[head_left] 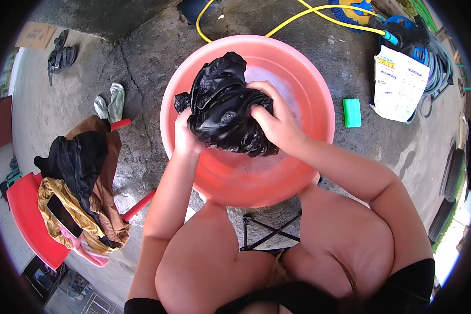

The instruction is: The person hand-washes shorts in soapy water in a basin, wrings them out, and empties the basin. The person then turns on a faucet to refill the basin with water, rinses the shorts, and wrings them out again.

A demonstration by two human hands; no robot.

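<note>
A wet, shiny black garment [222,104] is bunched up between my hands over a round pink basin [256,196]. What kind of garment it is, I cannot tell. My left hand [187,135] grips its lower left side, with the fingers mostly hidden behind the cloth. On the right side, my right hand [277,118] has its thumb and fingers closed on the fabric. Soapy water [277,83] with white foam lies in the basin below.
On the left, a red chair [29,214] bears heaped clothes [83,157] and a phone [64,215]. Grey socks [111,102] and black sandals [63,56] lie on the concrete. A green soap bar [352,113], a white packet [400,83] and a yellow hose [319,11] are right and behind.
</note>
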